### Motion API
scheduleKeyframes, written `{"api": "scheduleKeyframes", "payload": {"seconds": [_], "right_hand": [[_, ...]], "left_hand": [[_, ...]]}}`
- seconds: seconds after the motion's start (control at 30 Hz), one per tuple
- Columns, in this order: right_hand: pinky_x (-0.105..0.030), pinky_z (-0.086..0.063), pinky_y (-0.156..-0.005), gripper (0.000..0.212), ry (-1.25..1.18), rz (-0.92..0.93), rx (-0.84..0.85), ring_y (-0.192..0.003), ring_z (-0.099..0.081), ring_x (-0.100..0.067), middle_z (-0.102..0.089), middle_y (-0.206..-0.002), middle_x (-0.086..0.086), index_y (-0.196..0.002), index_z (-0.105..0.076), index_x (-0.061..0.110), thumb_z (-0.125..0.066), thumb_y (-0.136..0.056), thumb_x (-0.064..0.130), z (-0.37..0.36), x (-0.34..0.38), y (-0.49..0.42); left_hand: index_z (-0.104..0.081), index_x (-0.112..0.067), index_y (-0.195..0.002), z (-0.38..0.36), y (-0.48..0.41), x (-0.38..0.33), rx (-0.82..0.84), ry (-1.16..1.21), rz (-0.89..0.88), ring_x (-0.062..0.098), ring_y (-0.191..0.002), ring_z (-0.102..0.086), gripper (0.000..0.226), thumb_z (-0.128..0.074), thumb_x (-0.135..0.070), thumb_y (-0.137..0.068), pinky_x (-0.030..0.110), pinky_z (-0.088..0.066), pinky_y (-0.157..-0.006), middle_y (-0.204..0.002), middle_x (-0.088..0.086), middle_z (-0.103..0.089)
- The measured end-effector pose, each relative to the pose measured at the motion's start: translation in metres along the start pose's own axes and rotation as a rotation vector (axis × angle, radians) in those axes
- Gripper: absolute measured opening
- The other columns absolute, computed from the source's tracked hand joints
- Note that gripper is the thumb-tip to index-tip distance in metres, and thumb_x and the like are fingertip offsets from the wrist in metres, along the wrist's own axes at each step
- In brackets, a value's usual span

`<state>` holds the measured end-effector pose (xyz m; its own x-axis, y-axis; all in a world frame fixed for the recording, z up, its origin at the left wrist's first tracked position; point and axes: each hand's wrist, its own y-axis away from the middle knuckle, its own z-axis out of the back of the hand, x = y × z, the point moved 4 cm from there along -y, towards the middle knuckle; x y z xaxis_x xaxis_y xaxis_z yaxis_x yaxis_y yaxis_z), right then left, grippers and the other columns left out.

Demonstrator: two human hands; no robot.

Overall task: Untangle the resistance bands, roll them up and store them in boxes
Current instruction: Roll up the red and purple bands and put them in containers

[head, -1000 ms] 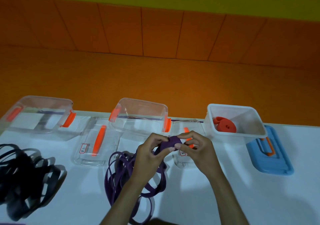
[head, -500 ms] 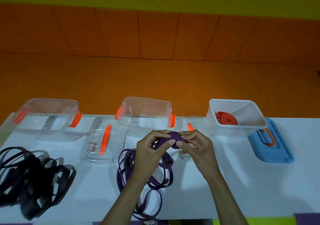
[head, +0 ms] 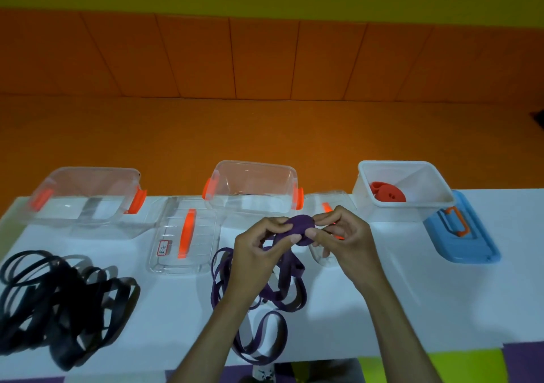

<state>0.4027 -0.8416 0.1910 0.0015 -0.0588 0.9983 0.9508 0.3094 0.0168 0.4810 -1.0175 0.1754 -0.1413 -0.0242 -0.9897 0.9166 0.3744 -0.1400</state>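
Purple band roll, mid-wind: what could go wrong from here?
1. The purple roll is pinched only between the left hand and the right hand; a slip could let it spring loose.
2. Its loose tail lies in crossing loops on the table, so it may snag when wound in.
3. One loop lies at the table's near edge and could slide off, tugging the roll.

Single head view, facing forward-down, close above table, wall beyond.
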Motion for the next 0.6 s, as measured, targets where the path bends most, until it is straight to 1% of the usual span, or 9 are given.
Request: {"api": "scheduleKeyframes", "payload": {"seconds": [0.1,0.17,0.2,0.23,0.3,0.4,0.47,0.53,0.6], "right_hand": [[-0.029,-0.057,-0.055,0.021,-0.083,0.026,0.031,-0.07,-0.071,-0.023,-0.07,-0.105,-0.002,-0.104,-0.072,0.029,-0.083,-0.086,0.027,-0.009,0.002,0.004],[-0.033,-0.059,-0.056,0.025,-0.107,0.018,0.082,-0.075,-0.072,-0.024,-0.069,-0.114,-0.004,-0.118,-0.07,0.025,-0.077,-0.095,0.028,-0.015,0.0,0.007],[-0.035,-0.06,-0.056,0.025,-0.117,0.006,0.111,-0.079,-0.073,-0.026,-0.07,-0.118,-0.004,-0.12,-0.069,0.024,-0.075,-0.097,0.028,-0.017,-0.002,0.008],[-0.037,-0.061,-0.057,0.025,-0.127,-0.011,0.13,-0.083,-0.075,-0.028,-0.071,-0.119,-0.004,-0.12,-0.068,0.023,-0.076,-0.097,0.029,-0.017,-0.002,0.008],[-0.039,-0.062,-0.056,0.026,-0.133,-0.044,0.132,-0.086,-0.078,-0.032,-0.073,-0.116,-0.005,-0.111,-0.068,0.025,-0.082,-0.09,0.033,-0.015,-0.001,0.007],[-0.037,-0.063,-0.055,0.022,-0.085,-0.024,0.059,-0.079,-0.078,-0.035,-0.075,-0.108,-0.007,-0.097,-0.067,0.026,-0.085,-0.084,0.029,-0.012,0.003,0.002],[-0.038,-0.065,-0.062,0.02,-0.113,0.014,0.024,-0.076,-0.078,-0.036,-0.075,-0.107,-0.006,-0.101,-0.068,0.025,-0.084,-0.088,0.023,-0.013,0.003,-0.001],[-0.04,-0.066,-0.069,0.023,-0.165,0.025,0.017,-0.08,-0.079,-0.036,-0.073,-0.113,-0.005,-0.111,-0.07,0.024,-0.082,-0.092,0.021,-0.013,0.002,-0.003],[-0.038,-0.066,-0.066,0.026,-0.141,0.019,0.05,-0.084,-0.079,-0.032,-0.074,-0.116,-0.002,-0.116,-0.07,0.028,-0.081,-0.093,0.028,-0.013,0.001,-0.004]], "left_hand": [[-0.083,-0.037,-0.1,0.002,-0.001,-0.002,0.003,0.051,-0.011,0.011,-0.111,-0.073,0.026,-0.088,-0.019,-0.081,0.016,-0.056,-0.091,-0.112,-0.011,-0.078],[-0.084,-0.035,-0.108,0.006,-0.004,-0.005,0.018,0.076,-0.014,0.016,-0.113,-0.073,0.03,-0.087,-0.022,-0.081,0.019,-0.057,-0.091,-0.115,-0.008,-0.077],[-0.084,-0.034,-0.11,0.008,-0.005,-0.006,0.03,0.095,-0.007,0.017,-0.112,-0.073,0.03,-0.086,-0.023,-0.082,0.02,-0.058,-0.091,-0.115,-0.007,-0.077],[-0.083,-0.034,-0.111,0.01,-0.007,-0.006,0.04,0.102,-0.004,0.017,-0.111,-0.074,0.029,-0.086,-0.023,-0.084,0.021,-0.058,-0.091,-0.115,-0.007,-0.078],[-0.082,-0.035,-0.11,0.01,-0.008,-0.007,0.038,0.064,-0.012,0.014,-0.108,-0.075,0.028,-0.086,-0.02,-0.086,0.018,-0.057,-0.089,-0.112,-0.008,-0.079],[-0.081,-0.035,-0.104,0.005,-0.009,-0.005,-0.001,0.04,-0.002,0.01,-0.104,-0.076,0.027,-0.087,-0.016,-0.085,0.016,-0.057,-0.087,-0.108,-0.011,-0.08],[-0.082,-0.034,-0.106,0.003,-0.011,-0.006,0.003,0.044,-0.011,0.009,-0.108,-0.075,0.028,-0.087,-0.016,-0.084,0.015,-0.056,-0.089,-0.11,-0.011,-0.08],[-0.082,-0.032,-0.111,0.004,-0.018,-0.008,0.03,0.028,-0.032,0.012,-0.109,-0.074,0.031,-0.087,-0.017,-0.083,0.017,-0.056,-0.09,-0.112,-0.01,-0.078],[-0.083,-0.031,-0.111,0.005,-0.024,-0.009,0.053,0.027,-0.033,0.017,-0.107,-0.074,0.031,-0.087,-0.019,-0.083,0.02,-0.058,-0.089,-0.11,-0.007,-0.078]]}}
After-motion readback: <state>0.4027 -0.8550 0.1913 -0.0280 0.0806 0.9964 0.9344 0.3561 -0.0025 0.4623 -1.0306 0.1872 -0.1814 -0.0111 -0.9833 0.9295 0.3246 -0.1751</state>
